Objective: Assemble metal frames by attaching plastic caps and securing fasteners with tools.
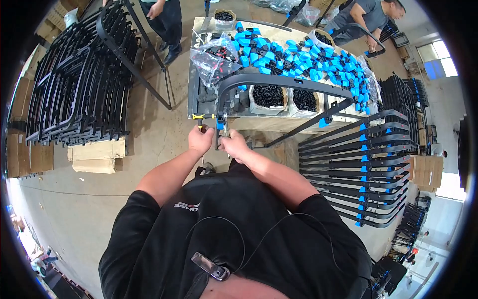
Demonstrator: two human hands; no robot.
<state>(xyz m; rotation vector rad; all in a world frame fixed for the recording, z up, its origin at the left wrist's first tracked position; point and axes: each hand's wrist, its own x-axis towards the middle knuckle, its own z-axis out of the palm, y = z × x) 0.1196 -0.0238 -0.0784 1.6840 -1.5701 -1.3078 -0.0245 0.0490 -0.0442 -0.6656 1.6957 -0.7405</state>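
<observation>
A black bent-tube frame (289,82) leans over the front of the workbench, and one of its legs comes down between my hands. A blue plastic piece (220,125) sits on that leg. My left hand (200,139), left of the leg, is closed round the stem of a yellow-and-black T-handled tool (203,116); its crossbar stands above my fingers. On the other side, my right hand (236,145) is closed on a narrow silver metal tool (226,123) held upright against the leg. The exact kind of the silver tool is unclear, and my fingers hide its lower part.
Blue and black plastic pieces (298,57) cover the workbench (199,30), beside a clear plastic bag (211,65) and tubs (269,97) of small black parts. Stacked frames stand left (79,84) and right (353,169). One person (164,22) stands beyond; another (361,22) handles a frame.
</observation>
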